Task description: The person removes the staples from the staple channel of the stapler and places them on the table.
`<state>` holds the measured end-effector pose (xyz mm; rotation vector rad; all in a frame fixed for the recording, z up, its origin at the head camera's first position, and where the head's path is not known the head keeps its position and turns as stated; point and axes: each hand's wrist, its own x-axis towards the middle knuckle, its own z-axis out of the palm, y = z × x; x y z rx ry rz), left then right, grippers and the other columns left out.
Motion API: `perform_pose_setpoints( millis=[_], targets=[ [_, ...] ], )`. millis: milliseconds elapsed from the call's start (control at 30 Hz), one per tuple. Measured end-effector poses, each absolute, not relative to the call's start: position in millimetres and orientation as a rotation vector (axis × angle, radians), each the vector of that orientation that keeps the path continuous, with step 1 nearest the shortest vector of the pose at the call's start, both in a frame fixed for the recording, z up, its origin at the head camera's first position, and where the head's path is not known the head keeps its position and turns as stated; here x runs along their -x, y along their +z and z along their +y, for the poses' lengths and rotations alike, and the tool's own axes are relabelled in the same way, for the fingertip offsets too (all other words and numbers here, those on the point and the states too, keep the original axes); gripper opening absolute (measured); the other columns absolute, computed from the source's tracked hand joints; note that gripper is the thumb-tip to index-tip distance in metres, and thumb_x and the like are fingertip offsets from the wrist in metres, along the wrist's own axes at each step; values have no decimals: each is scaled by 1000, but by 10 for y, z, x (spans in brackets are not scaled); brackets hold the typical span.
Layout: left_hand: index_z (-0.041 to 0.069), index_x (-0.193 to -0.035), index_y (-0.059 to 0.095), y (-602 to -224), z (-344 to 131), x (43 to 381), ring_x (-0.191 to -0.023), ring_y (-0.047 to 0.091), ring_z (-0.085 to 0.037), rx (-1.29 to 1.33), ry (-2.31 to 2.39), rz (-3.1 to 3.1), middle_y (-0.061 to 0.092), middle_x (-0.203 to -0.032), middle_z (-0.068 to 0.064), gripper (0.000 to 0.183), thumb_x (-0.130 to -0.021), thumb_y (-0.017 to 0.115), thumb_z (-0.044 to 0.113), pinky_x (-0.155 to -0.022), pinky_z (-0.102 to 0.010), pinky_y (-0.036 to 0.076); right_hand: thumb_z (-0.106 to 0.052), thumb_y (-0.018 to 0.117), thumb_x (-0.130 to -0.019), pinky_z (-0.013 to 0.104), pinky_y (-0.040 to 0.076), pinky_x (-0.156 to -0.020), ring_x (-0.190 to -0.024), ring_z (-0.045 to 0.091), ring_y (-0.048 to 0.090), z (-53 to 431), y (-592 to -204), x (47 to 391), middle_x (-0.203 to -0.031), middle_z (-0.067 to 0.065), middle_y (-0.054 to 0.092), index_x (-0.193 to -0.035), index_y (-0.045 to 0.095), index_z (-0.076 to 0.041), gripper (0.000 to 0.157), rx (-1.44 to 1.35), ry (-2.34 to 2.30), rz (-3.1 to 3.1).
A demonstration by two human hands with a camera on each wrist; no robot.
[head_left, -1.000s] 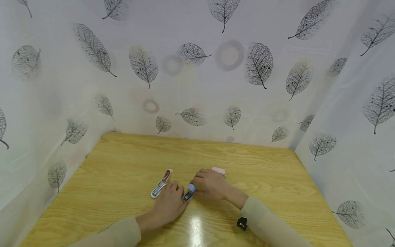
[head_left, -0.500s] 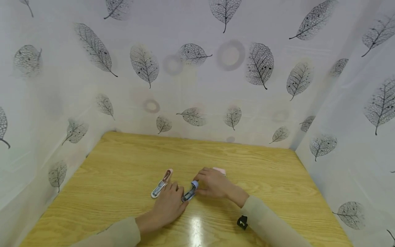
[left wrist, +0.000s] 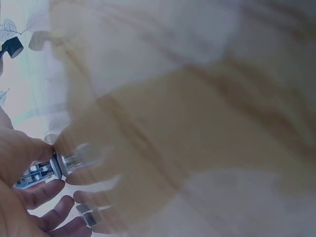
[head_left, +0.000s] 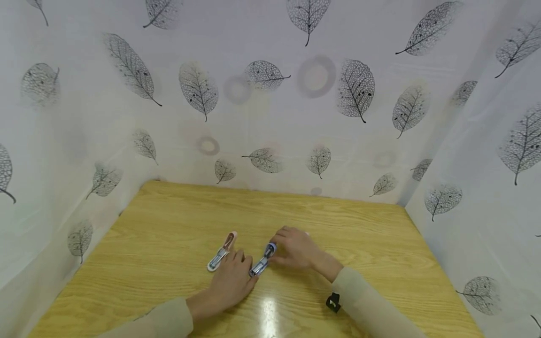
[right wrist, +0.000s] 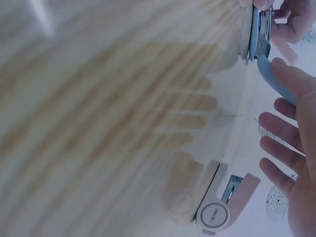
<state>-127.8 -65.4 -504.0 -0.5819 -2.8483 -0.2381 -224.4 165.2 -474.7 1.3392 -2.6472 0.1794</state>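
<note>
A small blue stapler (head_left: 260, 265) stands unfolded at the middle of the table, its blue top arm (right wrist: 272, 79) swung up and away from its metal staple channel. My left hand (head_left: 230, 282) grips the base end between thumb and fingers. In the left wrist view its metal parts (left wrist: 39, 173) show beside the left thumb. My right hand (head_left: 299, 249) pinches the top arm between thumb and index finger, the other fingers spread apart. Just left of my left hand lies a pink and white stapler (head_left: 217, 260), also unfolded.
Behind my right hand is another pink stapler (right wrist: 239, 197), partly raised, mostly hidden in the head view. The glossy wooden table (head_left: 169, 216) is bounded by leaf-print curtains (head_left: 270, 122) at the back and both sides.
My right hand has moved away from the left hand, up and to the right, swinging the blue stapler's top arm further back. My left hand has stayed in place.
</note>
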Motion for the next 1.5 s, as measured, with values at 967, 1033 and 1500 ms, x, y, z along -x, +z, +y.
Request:
perform_pose_setpoints(
  millis=[967, 1033, 1500],
  targets=[
    [12, -90, 64, -5027, -743, 1272, -83, 55, -17, 553, -301, -2845, 60, -87, -3, 36, -89, 81, 43, -71, -36, 52, -62, 65, -98, 34, 57, -99, -113, 15, 69, 1497, -4757, 2412, -119, -5, 74, -130, 70, -19, 54, -1417, -166, -2567],
    [12, -90, 64, -5028, -743, 1269, -83, 55, -17, 555, -301, -2844, 60, -87, -3, 35, -89, 81, 43, -71, -36, 53, -62, 64, -98, 35, 57, -100, -114, 16, 69, 1493, -4762, 2416, -120, -5, 74, -131, 69, -19, 54, -1415, -167, -2587],
    [10, -93, 66, -5036, -748, 1260, -87, 59, -19, 543, -297, -2855, 63, -90, -5, 37, -88, 82, 44, -74, -39, 56, -49, 76, -94, 40, 57, -101, -113, 20, 69, 1602, -4672, 2326, -120, 2, 75, -126, 73, -16, 46, -1271, 245, -2674]
  ],
)
